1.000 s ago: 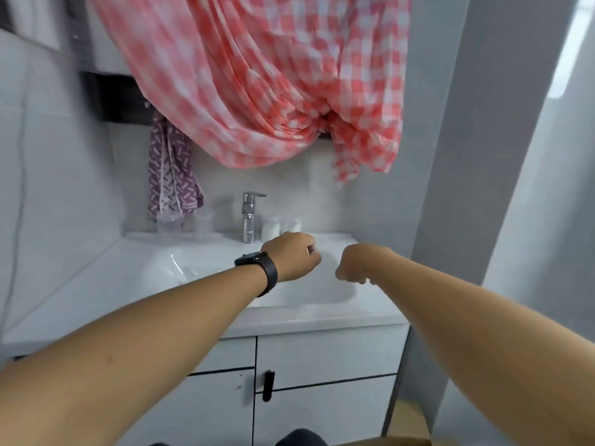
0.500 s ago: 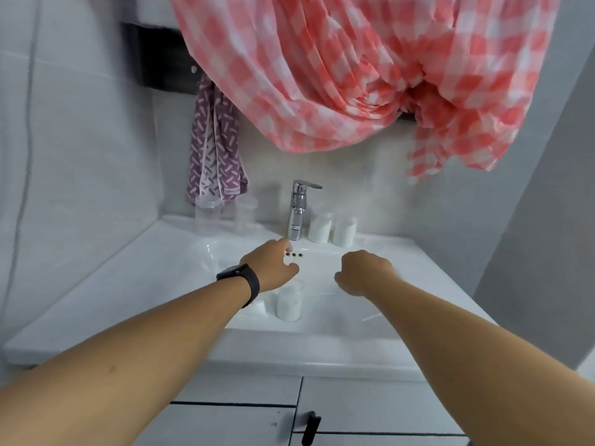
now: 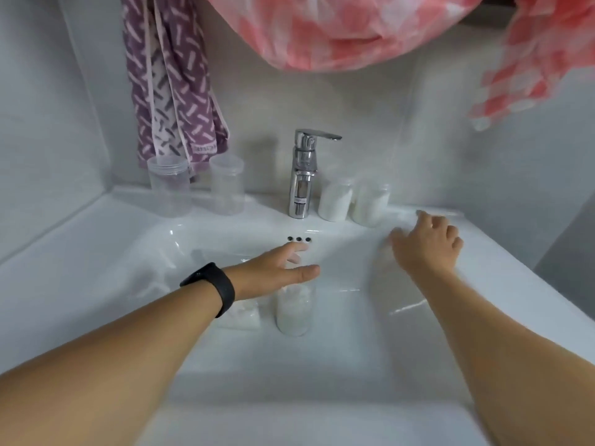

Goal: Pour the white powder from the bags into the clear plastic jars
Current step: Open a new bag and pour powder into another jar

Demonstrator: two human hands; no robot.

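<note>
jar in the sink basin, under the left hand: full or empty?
Partly full. The jar stands upright in the sink with white powder filling most of it, clear wall above. The left hand hovers over it, fingers spread.

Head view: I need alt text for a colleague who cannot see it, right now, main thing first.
Both bare hands reach open over a white sink: the left hand above a powder-filled jar and a bag in the basin, the right hand near the back ledge. Beside the faucet stand two empty jars on its left and two filled jars on its right.
</note>
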